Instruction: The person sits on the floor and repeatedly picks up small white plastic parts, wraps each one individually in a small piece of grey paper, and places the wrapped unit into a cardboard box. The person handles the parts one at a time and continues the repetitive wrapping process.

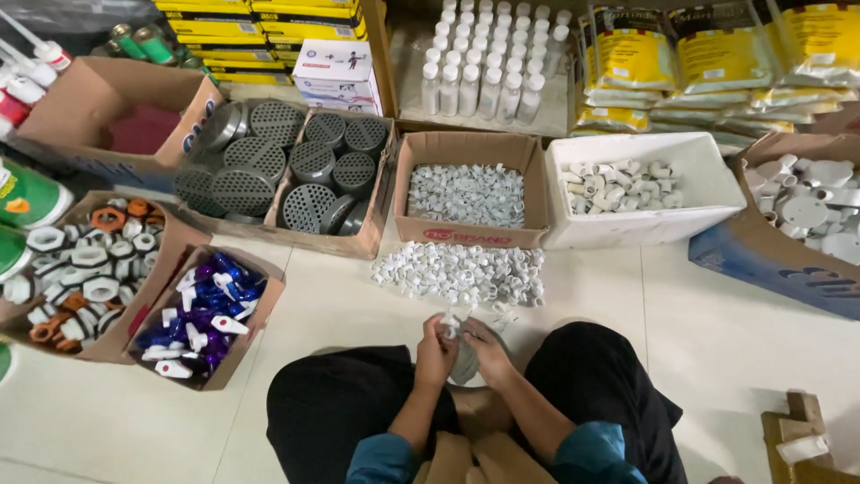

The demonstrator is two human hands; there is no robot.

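Both hands (461, 345) gripping small white fittings (451, 324) — perhaps clips, pale tiled floor (717, 341), crowded stockroom boxes (468, 190)

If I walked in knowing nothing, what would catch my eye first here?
Probably the heap of small white plastic fittings on the pale floor, just ahead of the seated person, whose left hand and right hand meet over a few of those pieces. Next, the box of grey round strainers behind on the left, and the box of blue and purple taps at the near left.
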